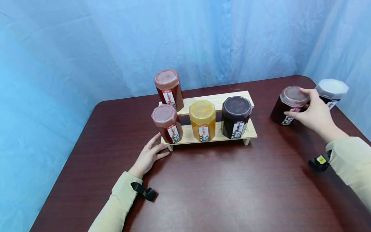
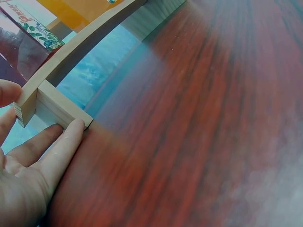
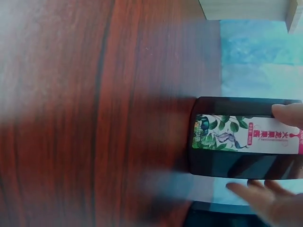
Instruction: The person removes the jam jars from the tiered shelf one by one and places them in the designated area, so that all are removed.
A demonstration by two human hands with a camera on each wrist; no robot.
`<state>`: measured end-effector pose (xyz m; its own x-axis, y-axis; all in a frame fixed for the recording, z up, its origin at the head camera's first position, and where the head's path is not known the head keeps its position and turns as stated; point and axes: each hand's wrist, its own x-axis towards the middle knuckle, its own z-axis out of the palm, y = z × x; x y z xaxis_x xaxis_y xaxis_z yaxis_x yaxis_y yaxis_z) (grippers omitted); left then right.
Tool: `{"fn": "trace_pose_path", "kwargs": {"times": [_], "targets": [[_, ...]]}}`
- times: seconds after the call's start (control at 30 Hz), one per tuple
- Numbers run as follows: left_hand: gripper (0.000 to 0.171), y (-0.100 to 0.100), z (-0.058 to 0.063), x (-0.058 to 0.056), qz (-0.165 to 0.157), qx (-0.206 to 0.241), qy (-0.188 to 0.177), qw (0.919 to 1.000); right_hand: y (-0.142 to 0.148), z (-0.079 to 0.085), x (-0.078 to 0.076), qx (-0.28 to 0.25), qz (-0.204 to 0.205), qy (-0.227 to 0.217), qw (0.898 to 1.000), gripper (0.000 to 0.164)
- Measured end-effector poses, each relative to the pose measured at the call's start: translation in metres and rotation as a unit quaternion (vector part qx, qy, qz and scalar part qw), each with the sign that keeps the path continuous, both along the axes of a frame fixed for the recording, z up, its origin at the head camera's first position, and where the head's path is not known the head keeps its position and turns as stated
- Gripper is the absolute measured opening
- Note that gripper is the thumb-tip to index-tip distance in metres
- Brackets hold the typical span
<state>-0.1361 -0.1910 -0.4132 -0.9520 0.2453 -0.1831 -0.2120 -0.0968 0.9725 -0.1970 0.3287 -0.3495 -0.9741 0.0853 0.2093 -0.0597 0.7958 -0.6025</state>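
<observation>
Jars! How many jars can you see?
6. The rack holds a back red jar on its top step, and a front red jar, yellow jar and black jar below. The right hand grips another dark jar, beside a white-lidded jar.

Left sleeve point(image 1: 114, 201) and right sleeve point(image 1: 352, 161) look like the same pale cream fabric from over here, long, kinda loose, with soft wrinkles near the wrists. Left hand point(image 1: 145, 159) and right hand point(image 1: 318, 115) are both bare. There's a chunky little black gadget point(image 1: 149, 194) at the left wrist and another black unit point(image 1: 318, 166) at the right, which has a bright yellow patch point(image 1: 321, 159). Can't read any print on it tbh.
</observation>
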Motion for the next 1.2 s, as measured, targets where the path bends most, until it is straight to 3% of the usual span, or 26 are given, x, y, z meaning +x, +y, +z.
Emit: {"fn": "trace_pose_path", "kwargs": {"times": [0.33, 1.2], "targets": [[0.059, 0.001, -0.003, -0.001, -0.002, 0.01, 0.008, 0.9999, -0.007, -0.003, 0.002, 0.02, -0.016, 0.055, 0.998, 0.084], [0.06, 0.0, -0.002, 0.0, 0.004, 0.001, 0.005, 1.0, 0.005, 0.003, 0.0, 0.028, -0.039, 0.014, 0.999, 0.085]]}}
